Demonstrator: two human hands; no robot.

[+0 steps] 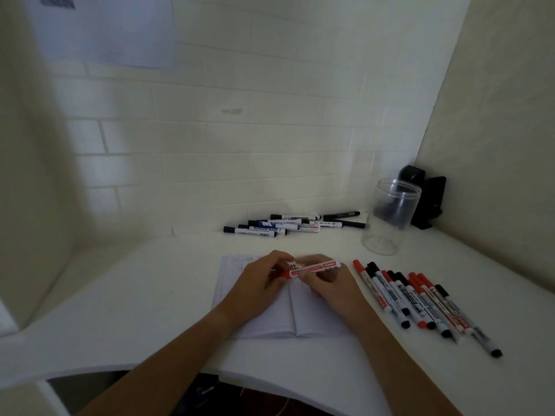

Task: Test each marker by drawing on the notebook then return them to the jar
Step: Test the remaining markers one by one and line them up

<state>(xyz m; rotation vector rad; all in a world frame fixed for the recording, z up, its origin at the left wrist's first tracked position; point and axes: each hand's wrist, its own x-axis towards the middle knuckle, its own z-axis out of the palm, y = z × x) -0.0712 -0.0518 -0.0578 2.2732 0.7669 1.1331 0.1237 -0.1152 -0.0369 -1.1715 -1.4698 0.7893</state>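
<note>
Fingers (303,276) of both hands gripped one red marker (313,269) above the open notebook (288,319); its cap end hidden by the left hand (258,285); page marks illegible.

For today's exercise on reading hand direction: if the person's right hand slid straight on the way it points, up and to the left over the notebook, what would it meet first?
The right hand would most likely meet the left hand first, since both grip the same red marker over the notebook. Depth is hard to judge.
</note>
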